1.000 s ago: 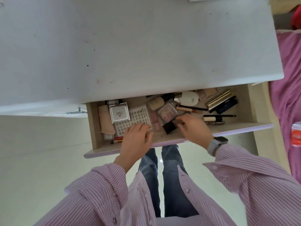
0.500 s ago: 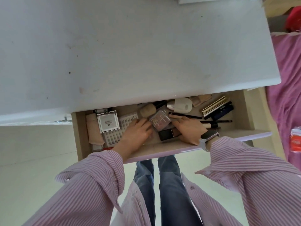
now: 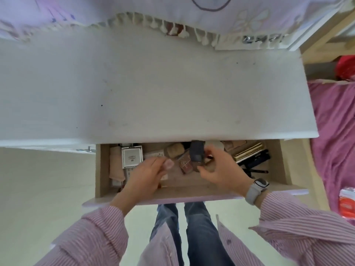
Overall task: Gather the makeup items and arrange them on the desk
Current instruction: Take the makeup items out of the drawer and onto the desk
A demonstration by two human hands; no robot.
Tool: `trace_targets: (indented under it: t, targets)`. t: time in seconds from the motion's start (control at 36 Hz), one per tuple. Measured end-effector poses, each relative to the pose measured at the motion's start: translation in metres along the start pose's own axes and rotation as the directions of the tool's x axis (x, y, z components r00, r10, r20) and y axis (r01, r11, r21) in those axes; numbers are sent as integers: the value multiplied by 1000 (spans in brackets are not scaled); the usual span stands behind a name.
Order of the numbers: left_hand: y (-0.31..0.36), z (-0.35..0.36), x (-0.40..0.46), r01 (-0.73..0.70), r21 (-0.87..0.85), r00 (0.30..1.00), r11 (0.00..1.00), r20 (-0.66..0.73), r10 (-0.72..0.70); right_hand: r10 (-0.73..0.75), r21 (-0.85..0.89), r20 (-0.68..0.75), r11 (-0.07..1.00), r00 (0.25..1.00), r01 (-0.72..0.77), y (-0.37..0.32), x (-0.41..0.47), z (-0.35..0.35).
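An open drawer (image 3: 192, 195) under the white desk top (image 3: 153, 93) holds makeup. My right hand (image 3: 221, 169) grips a dark rectangular compact (image 3: 196, 153) and holds it upright above the drawer's middle. My left hand (image 3: 148, 173) reaches into the drawer's left half over a white patterned item, thumb out, fingers loosely curved; I cannot see it holding anything. A white square compact (image 3: 132, 156) and a beige pouch (image 3: 115, 163) lie at the left. A pink palette (image 3: 186, 163) and a beige jar (image 3: 174, 150) sit in the middle. Gold and dark tubes (image 3: 251, 153) and pencils lie at the right.
A white fringed cloth (image 3: 172, 16) hangs over the desk's far edge. A pink bed cover (image 3: 336, 131) lies to the right, with a red-and-white packet (image 3: 347, 204) on it. Pale floor shows to the left and below the drawer, where my legs stand.
My right hand has lifted the dark compact out of the drawer's middle. My left hand drew back slightly toward the left. The view tilted up, showing more of the desk.
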State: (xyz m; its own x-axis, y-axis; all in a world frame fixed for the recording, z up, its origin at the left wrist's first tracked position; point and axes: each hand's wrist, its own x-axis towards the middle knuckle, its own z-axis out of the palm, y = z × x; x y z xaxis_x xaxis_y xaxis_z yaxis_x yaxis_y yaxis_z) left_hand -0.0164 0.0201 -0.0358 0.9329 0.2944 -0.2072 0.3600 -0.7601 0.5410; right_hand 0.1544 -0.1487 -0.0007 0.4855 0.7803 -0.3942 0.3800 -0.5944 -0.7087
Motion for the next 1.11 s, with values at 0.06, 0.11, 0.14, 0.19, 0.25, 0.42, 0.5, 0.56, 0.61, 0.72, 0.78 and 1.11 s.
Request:
trace_targets:
  t: [0.06,0.11,0.14,0.19,0.25,0.42,0.5,0.56,0.61,0.72,0.78,1.11]
  targets:
    - [-2,-21,-8,40,-42,988,998,-148,-45,-42,111,-41,993,998,46,-21,12,-7]
    - [-8,-45,-12,96,-137,950,986,-281,-132,-88,175,-60,980,994,98,-47,27,-12]
    - [-10,-54,-11,102,-211,923,972,-345,-171,-111,189,-76,974,991,124,-56,35,-13]
    - [-12,-73,-1,115,-368,851,923,-442,-282,-125,214,-109,966,986,146,-75,55,-12]
    - [-19,-93,11,131,-524,763,842,-489,-423,-120,248,-131,957,984,150,-96,77,-6]
    - [-79,-141,57,156,-650,625,744,-518,-584,-83,291,-210,946,974,143,-155,146,23]
    - [-108,-163,80,164,-636,641,754,-513,-572,-35,328,-265,937,964,124,-178,181,37]
    - [-127,-174,94,161,-628,666,761,-500,-553,-13,361,-303,924,953,127,-193,202,45]
    - [-143,-184,108,142,-635,685,759,-490,-539,-5,374,-334,917,942,138,-206,224,51]
    - [-166,-202,137,118,-608,733,785,-480,-482,-2,355,-396,922,918,155,-228,265,52]
    - [-175,-208,150,102,-599,750,794,-478,-457,7,344,-424,926,906,154,-234,280,51]
    - [-168,-202,147,187,-645,736,741,-407,-541,-1,224,-495,966,869,129,-210,253,37]
